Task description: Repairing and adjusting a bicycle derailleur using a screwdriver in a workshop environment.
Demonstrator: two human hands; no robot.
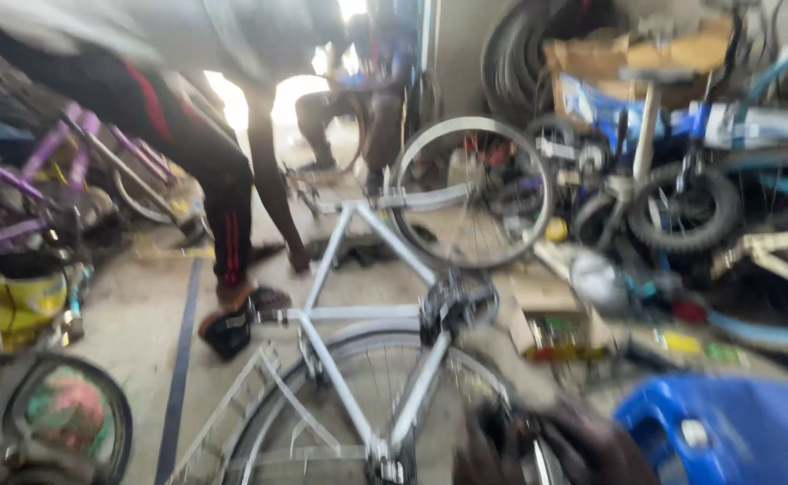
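Risks first, left to right.

- Far left: purple bike and yellow bucket crowd the floor edge. If you step back that way you could trip.
- Co-worker bends low, one hand down near the floor, just beside the white bike. If you swing or tip the frame, it could strike that arm.
- White bike looks to stand upside down in mid floor, saddle on the concrete and the near wheel right in front of you. It seems to rest on small points of contact, so a push from the side may roll it over.
- Spokes and crank are bare. If a wheel turns, fingers near them could get caught.
- Far wheel sits near the co-worker's side, which poses the same pinch risk to them.
- Right: a cardboard box and loose parts lie just beside the frame. The bike pile stands behind, and a knock could bring something sliding down.
- Whole view is smeared. Your head is likely moving fast, so you could misjudge where you reach.

Fingers: a dark blur at the bottom edge, against the near wheel and beside the blue tub, is probably your hands. You cannot tell from this view which hand is which, how far the fingers are spread, or whether they grip the rim or only touch it.
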